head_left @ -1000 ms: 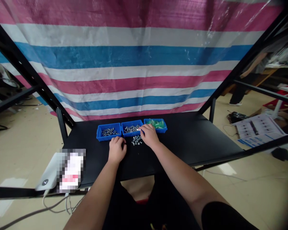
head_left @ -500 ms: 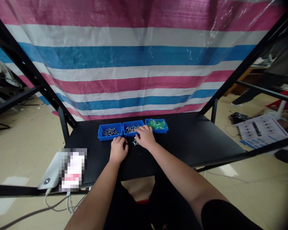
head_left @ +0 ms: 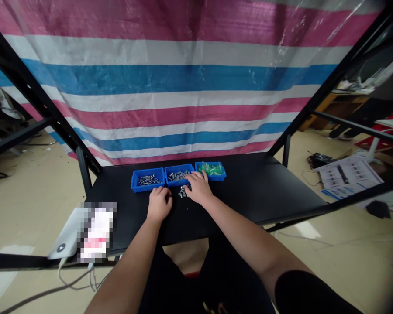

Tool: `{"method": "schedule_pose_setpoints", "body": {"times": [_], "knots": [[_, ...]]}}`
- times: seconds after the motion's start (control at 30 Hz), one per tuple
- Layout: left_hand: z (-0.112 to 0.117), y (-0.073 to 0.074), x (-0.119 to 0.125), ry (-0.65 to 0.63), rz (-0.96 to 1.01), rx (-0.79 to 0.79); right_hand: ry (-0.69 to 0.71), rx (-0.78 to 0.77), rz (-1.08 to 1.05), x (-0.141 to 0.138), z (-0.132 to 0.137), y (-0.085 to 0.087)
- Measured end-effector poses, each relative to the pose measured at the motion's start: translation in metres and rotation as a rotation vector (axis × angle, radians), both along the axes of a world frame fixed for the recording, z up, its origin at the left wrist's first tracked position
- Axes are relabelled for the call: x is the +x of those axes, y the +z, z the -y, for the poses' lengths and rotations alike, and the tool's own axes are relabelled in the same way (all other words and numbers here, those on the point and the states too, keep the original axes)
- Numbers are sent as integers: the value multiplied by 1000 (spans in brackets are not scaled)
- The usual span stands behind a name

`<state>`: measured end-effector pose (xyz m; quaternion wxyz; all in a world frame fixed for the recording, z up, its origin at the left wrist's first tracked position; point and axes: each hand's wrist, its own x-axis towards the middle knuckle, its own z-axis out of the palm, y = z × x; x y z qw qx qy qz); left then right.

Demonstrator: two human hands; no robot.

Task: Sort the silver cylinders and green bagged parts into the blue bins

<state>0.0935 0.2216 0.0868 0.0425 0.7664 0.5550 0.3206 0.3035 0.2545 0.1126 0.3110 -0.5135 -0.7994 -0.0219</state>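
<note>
My left hand (head_left: 160, 204) rests on the black tabletop just in front of the left blue bin (head_left: 140, 189). Its fingers are curled in, and whatever they may hold is hidden. Several small metal parts (head_left: 149, 179) lie inside that bin. My right hand (head_left: 199, 187) has its fingers apart at the front rim of the middle blue bin (head_left: 173, 182), which holds grey metal cylinders (head_left: 178, 175). Beneath its thumb is a small pile of shiny metal pieces (head_left: 182, 192), partly covered by the hand.
A right blue bin (head_left: 218, 177) holds green-tinted plastic packets (head_left: 210, 168). A white power bank (head_left: 67, 235) and a blurred-out phone-like object (head_left: 100, 231) with cables sit at the table's left edge. Behind the black tabletop (head_left: 249, 187) hangs a striped sheet (head_left: 170, 78) between black frame posts.
The whole view has shifted slightly, so the table appears a little further left. Both hands keep nearly the same places, with the right fingers moving slightly over the middle bin's edge.
</note>
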Motion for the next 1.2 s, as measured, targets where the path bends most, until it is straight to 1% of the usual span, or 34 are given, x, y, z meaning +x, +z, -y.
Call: {"method": "schedule_pose_setpoints", "body": {"times": [0.13,0.27,0.4,0.5,0.57,0.87,1.03,1.1,1.2], "knots": [[-1,-1,0,-5,-6,1,-1,16,-31,17,9,-2],[-2,-2,0,-10,-9,-1,-29,-57,-39,34,14,-17],[-2,-2,0,-16,-13,-3,-16,-94,-62,42,13,-27],[-1,-2,0,-21,-10,-2,88,-107,-55,41,15,-28],[-1,-1,0,-22,-6,-1,134,-113,-39,40,16,-27],[0,0,2,-34,-31,9,97,-114,-40,39,15,-29],[2,4,4,-40,-55,24,105,-113,-59,39,14,-28],[5,6,5,-57,-72,31,117,-94,-95,38,15,-27],[12,10,10,-97,-59,54,137,-45,-206,38,16,-24]]}}
